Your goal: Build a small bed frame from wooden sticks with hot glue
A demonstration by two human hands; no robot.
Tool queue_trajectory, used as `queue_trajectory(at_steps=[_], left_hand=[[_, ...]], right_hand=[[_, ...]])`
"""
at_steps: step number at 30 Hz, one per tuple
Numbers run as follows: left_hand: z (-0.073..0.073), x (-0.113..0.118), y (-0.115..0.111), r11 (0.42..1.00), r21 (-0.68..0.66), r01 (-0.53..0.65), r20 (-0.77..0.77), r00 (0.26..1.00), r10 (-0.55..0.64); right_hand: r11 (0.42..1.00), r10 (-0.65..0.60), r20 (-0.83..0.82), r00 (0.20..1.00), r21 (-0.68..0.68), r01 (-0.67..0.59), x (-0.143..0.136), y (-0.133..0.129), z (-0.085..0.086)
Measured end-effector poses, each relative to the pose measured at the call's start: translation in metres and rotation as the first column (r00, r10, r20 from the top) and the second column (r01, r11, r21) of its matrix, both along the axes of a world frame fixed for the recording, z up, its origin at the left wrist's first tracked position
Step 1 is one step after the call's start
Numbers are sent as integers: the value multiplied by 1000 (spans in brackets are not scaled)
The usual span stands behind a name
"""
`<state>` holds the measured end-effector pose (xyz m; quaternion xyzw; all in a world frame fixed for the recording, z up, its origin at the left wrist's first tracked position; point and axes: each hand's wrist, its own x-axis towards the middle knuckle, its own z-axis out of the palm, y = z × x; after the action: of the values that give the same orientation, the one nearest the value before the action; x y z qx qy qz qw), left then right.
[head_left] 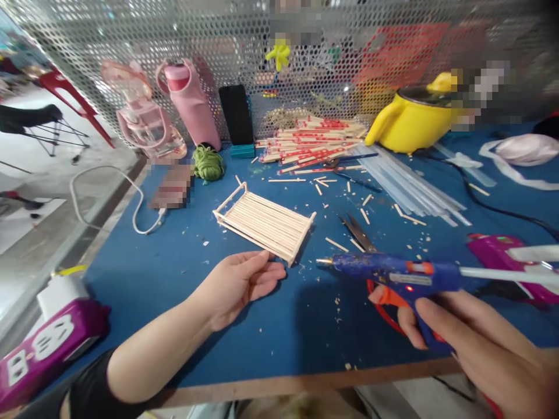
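Note:
In the head view a small bed-like frame of pale wooden sticks (266,224) rests on the blue tabletop, a low rail at its left end and short posts at its right. My left hand (244,282) lies palm up just in front of its near edge. Its fingers are loosely extended with nothing in them; whether the fingertips touch the frame I cannot tell. My right hand (471,331) is wrapped round the handle of a blue hot glue gun (384,270), whose nozzle points left toward the frame. A white glue stick (502,274) protrudes from its back, and a small red light glows.
Scissors (360,234) lie partly beneath the glue gun. Behind are bundled red-marked sticks (310,142), clear glue sticks (406,180), a yellow pot (413,122), green yarn (208,162), a phone (236,114) and a pink bottle (194,107). Purple power strips (56,343) flank the work area.

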<state>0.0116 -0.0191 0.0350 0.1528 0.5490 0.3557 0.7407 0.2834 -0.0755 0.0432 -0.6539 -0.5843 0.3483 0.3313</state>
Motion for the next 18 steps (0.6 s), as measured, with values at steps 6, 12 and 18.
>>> queue_trajectory(at_steps=[6, 12, 18], left_hand=[[-6, 9, 5, 991, 28, 130, -146, 981, -125], [-5, 13, 5, 989, 41, 141, -212, 969, -129], [-5, 14, 6, 992, 22, 123, -241, 964, -114]], right_hand=[[969, 243, -112, 964, -17, -246, -17, 6, -6], [964, 259, -210, 943, -8, -267, -26, 11, -5], [956, 293, -140, 946, 25, -292, -24, 15, -11]])
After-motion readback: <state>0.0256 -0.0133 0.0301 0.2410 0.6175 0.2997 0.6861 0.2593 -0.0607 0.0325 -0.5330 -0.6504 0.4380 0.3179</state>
